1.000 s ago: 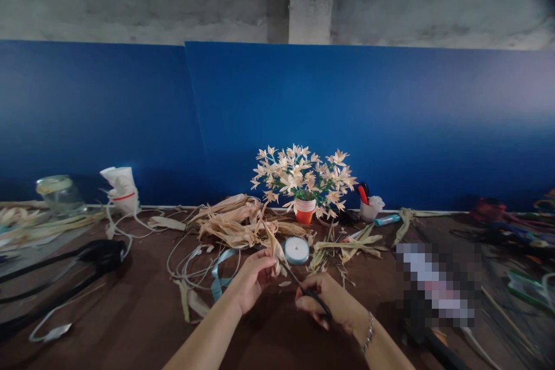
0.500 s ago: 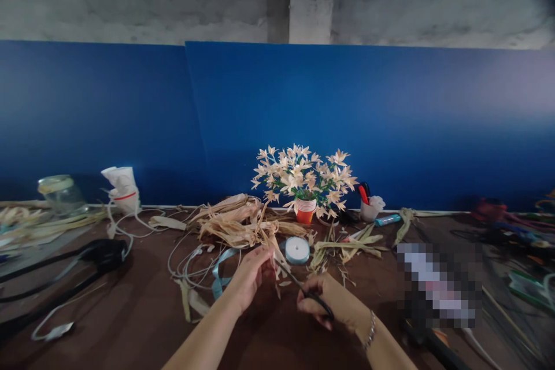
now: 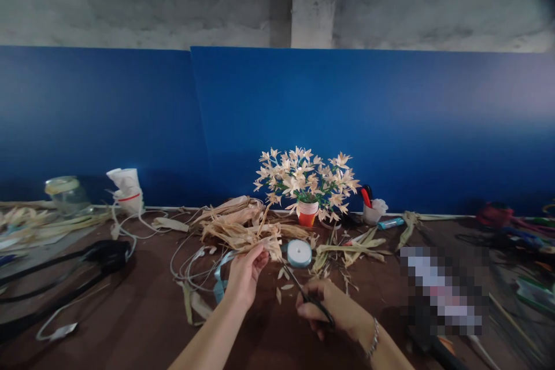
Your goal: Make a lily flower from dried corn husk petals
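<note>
My left hand pinches a strip of dried corn husk that joins the heap of pale husks on the brown table. My right hand grips black-handled scissors, whose thin blades point up and left toward the husk, apart from it. Small cut husk pieces lie on the table between my hands. Just beyond them stands a spool of pale blue ribbon, with a loose length of the ribbon behind my left wrist.
Husk flowers in an orange paper cup stand at the back, before a blue panel. Around them are green-tan leaf strips, a pot of tools, white wires, a glass jar, black cables and a pixelated object.
My left hand has moved left, away from the scissors, drawing the husk strip with it. More cut pieces lie on the table. The whole view has shifted slightly.
</note>
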`<state>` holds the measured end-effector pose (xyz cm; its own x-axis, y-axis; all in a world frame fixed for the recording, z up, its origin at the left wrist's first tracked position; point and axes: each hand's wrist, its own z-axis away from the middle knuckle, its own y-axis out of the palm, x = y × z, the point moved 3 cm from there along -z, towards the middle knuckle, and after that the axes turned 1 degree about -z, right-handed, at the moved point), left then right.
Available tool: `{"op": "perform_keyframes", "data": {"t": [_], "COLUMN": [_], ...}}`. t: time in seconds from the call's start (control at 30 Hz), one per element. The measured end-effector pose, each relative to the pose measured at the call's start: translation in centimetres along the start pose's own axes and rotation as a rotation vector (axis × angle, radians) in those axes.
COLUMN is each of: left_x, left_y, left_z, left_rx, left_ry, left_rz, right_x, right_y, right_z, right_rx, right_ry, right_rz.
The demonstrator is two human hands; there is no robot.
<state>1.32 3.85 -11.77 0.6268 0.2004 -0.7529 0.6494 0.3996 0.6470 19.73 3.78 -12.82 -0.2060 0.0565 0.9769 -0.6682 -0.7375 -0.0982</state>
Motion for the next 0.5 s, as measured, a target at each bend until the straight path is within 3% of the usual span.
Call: {"op": "perform_keyframes", "data": {"t": [0.3, 0.5], "left_x": [0.1, 1.1], "left_y": [0.4, 0.9], "left_z": [0.8, 1.6], "left_rx": [-0.125, -0.036], "left_ry": [0.004, -0.051], "left_rz": [0.160, 0.077], "right_x": [1.2, 1.6], "right_y": [2.5, 2.9], "right_z": [-0.8, -2.2], "right_rx": [-0.061, -0.198], "right_ry": [-0.094, -0.121], "right_rz": [0.019, -0.029]}}
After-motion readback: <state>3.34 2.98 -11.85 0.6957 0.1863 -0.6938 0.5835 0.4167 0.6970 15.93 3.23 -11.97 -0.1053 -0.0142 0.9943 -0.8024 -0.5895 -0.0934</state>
